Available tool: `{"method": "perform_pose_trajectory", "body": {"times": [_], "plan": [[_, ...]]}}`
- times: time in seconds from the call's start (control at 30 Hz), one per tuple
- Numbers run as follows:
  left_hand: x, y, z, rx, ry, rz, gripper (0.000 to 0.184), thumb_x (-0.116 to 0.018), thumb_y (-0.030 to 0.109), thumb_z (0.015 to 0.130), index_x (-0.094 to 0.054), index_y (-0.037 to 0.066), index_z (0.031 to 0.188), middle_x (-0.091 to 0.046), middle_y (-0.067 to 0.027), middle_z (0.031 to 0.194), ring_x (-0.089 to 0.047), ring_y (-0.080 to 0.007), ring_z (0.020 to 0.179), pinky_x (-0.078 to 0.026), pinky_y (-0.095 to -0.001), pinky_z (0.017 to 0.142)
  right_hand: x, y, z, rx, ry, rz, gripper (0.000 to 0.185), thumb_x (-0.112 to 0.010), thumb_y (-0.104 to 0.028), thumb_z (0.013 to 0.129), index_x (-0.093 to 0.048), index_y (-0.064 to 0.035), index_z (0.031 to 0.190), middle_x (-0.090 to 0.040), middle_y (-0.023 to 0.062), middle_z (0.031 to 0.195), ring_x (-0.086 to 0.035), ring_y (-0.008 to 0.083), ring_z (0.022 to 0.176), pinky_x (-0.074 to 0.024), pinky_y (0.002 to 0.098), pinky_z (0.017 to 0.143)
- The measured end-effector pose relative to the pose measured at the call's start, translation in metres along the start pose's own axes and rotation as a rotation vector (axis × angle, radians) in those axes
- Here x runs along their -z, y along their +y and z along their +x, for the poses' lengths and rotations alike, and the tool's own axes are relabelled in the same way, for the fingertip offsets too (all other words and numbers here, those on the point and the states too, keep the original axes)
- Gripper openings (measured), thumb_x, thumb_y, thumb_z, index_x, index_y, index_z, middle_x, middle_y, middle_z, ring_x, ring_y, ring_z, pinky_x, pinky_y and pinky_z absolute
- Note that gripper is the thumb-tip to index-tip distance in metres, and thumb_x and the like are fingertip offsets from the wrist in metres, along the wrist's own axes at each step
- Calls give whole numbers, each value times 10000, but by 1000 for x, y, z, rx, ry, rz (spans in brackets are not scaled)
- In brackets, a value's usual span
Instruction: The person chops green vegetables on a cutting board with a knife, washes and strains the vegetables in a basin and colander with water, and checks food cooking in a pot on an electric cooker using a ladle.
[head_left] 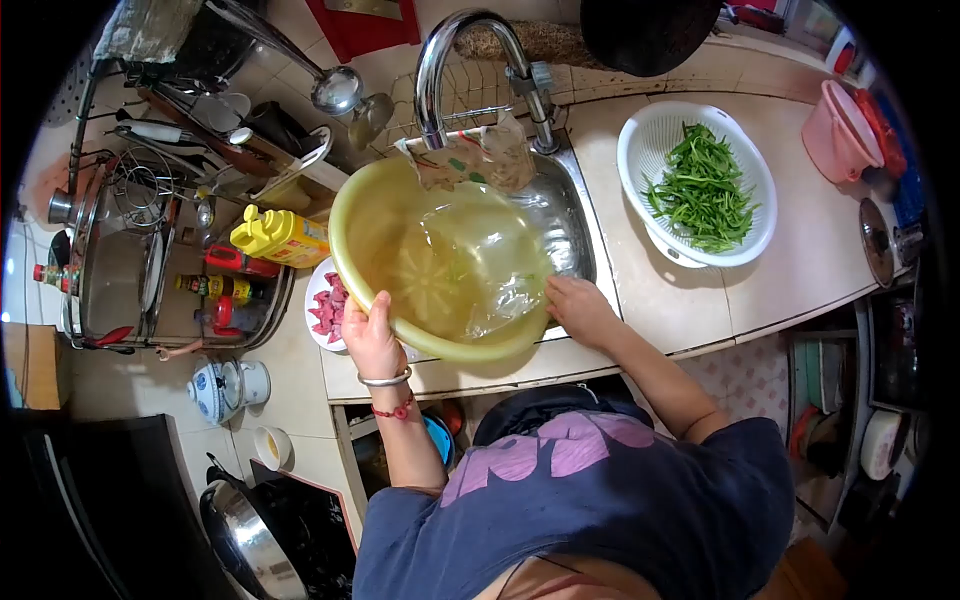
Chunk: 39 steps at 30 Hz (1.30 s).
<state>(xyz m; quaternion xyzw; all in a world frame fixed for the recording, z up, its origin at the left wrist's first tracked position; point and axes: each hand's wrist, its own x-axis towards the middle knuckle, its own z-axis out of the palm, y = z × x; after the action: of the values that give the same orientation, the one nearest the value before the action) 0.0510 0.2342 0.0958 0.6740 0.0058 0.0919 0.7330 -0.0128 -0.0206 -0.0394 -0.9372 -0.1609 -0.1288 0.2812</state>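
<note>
A large translucent yellow basin (362,235) stands tilted over the metal sink (572,225), with clear water (480,265) and a few small green bits inside. My left hand (372,340) grips its near left rim, thumb on top. At the right side of the basin, my right hand (583,312) is closed on the rim, its fingertips partly hidden. Above the far rim curves a chrome faucet (432,90); a patterned cloth (475,160) hangs under it. Beside my left hand, partly covered by the basin, sits a white plate with pieces of reddish meat (328,310).
To the right, a white colander (640,170) of sliced green vegetables (708,190) stands on the counter (680,300). A yellow bottle (280,237) and a dish rack (110,320) are on the left. A pink bucket (838,135) stands far right, a metal pot (250,535) lower left.
</note>
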Motion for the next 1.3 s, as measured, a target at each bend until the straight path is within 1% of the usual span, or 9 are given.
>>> {"method": "perform_pose_trajectory", "body": {"times": [0.2,0.33,0.6,0.73,0.87,1.0,1.1,1.2,1.3], "plan": [[-37,28,-4,-57,11,172,65,-542,50,837,-485,26,813,-438,53,610,-348,-9,511,-275,-172,451,2,-1,0,2,-30,-10,155,-524,-151,768,-548,-34,866,-551,107,873,-553,263,852,-412,377,776],[-51,35,-1,-93,23,231,98,-559,73,832,-502,19,773,-436,61,574,-332,-15,475,-263,-180,430,-7,7,-4,2,-61,8,180,-531,-191,784,-562,-32,862,-560,103,872,-550,252,878,-397,387,809],[-76,57,8,-624,225,892,188,-622,106,756,-504,-24,687,-488,-122,507,-437,-209,417,-353,-311,420,0,7,1,-48,-258,27,243,-554,-202,785,-562,-10,934,-557,137,1003,-525,268,980,-373,382,901],[-82,73,-1,-573,235,956,175,-619,96,742,-497,-18,688,-492,-174,534,-449,-311,432,-370,-341,432,-2,33,28,-322,51,441,392,-560,-182,796,-480,18,1123,-478,216,1168,-444,334,1112,-357,374,940],[-72,75,-6,-580,281,1013,173,-622,94,748,-501,-23,707,-492,-144,525,-443,-244,413,-362,-319,428,27,66,96,-610,409,602,437,-533,-245,818,-441,-8,1174,-497,209,1162,-467,331,1102,-362,362,925],[-62,78,-14,-500,267,623,138,-595,70,795,-505,-18,738,-504,-41,566,-416,-90,480,-346,-240,448,47,95,178,-876,838,1044,539,-568,-220,798,-360,58,1209,-420,220,1239,-421,294,1136,-335,327,932],[-35,76,-21,-434,287,468,90,-557,46,831,-503,-8,782,-526,-1,679,-430,-43,568,-352,-186,502,24,152,234,-983,1004,1000,500,-588,-212,769,-437,84,1143,-492,231,1152,-485,304,1063,-369,337,895],[-3,63,-27,-239,312,79,66,-543,39,834,-502,-12,843,-569,-57,777,-514,-78,657,-413,-190,594,55,139,240,-1088,680,963,389,-571,-216,763,-550,69,1027,-568,222,1044,-545,314,990,-404,365,843],[31,34,-31,-111,342,-98,64,-512,42,848,-508,-19,867,-590,-98,836,-557,-117,702,-453,-215,638,-16,239,269,-955,518,809,329,-528,-265,777,-622,20,910,-608,211,939,-580,315,930,-433,388,777]]}}
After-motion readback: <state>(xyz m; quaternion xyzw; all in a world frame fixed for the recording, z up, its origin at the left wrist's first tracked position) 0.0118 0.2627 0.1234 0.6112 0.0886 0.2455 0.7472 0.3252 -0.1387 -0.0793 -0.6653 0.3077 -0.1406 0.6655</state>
